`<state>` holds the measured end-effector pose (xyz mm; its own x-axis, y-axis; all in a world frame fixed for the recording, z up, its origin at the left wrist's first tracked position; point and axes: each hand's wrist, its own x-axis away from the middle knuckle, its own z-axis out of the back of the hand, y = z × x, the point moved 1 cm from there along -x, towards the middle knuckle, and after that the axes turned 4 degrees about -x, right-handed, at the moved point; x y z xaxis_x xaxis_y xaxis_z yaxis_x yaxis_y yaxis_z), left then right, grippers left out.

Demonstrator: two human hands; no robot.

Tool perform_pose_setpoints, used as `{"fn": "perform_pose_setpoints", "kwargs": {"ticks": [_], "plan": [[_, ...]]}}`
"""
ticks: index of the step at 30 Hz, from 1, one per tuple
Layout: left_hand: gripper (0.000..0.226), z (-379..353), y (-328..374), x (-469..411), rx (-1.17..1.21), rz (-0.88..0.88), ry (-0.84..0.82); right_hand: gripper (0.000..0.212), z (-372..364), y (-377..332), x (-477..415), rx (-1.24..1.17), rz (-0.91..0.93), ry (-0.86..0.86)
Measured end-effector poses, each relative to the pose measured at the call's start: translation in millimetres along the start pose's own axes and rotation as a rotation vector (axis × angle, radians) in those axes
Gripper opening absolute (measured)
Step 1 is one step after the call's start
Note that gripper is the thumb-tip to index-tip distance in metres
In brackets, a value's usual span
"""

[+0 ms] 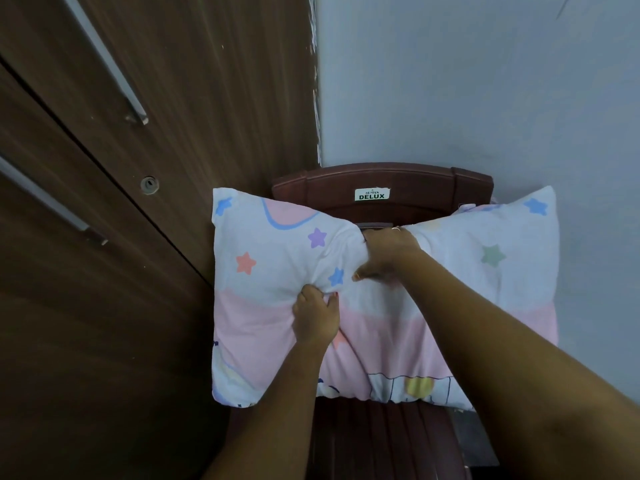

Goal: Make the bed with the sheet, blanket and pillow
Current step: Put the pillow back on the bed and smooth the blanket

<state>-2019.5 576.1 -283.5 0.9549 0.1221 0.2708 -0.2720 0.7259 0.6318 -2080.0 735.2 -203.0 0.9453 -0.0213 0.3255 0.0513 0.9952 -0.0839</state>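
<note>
- The pillow point(277, 306) is sitting on a dark red plastic chair point(381, 188), propped against its back, tucked in the corner between a brown wooden wardrobe point(121, 237) on the left and a pale wall point(485, 81) on the right. No bed in view at all.
- Right hand point(388, 252) is clamped over the far top edge, right in the middle, fingers curled in so the pillow dips there and both top corners stick up like ears.
- Left hand point(315, 317) is nearer and a bit left, pinching a fold of the cover, fingers curled into the cloth.
- Looks properly soft and squishy, and I'd guess very light. The way it caves in under the grip says loose filling, nothing stiff.
- The cover seems a thin cotton print, not slippery, but it bunches and could slide over the filling if only cloth is pinched.
- I'd say a better hold is a full handful through the stuffing, or one hand on each short end, so it doesn't flop.
- Nothing fragile here; the worst I can see happening is it dragging on the chair.
</note>
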Motion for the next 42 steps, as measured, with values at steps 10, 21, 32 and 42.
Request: {"fn": "perform_pose_setpoints", "kwargs": {"ticks": [10,21,32,42], "plan": [[0.025,18.7,-1.7,10.7,0.177,-0.262,0.068,0.034,35.0,3.4,32.8,-0.373,0.080,-0.005],[0.038,66.1,95.1,31.6,0.153,-0.710,0.517,0.038,123.0,74.9,132.4,-0.953,-0.045,0.545],[0.067,57.4,175.8,68.6,0.899,-0.195,-0.503,0.011,150.0,129.7,265.5,-1.694,-0.193,1.160],[0.035,38.5,236.5,121.9,1.156,-0.228,-0.563,0.039,108.8,163.7,368.7,-1.749,-0.313,1.039]]}}
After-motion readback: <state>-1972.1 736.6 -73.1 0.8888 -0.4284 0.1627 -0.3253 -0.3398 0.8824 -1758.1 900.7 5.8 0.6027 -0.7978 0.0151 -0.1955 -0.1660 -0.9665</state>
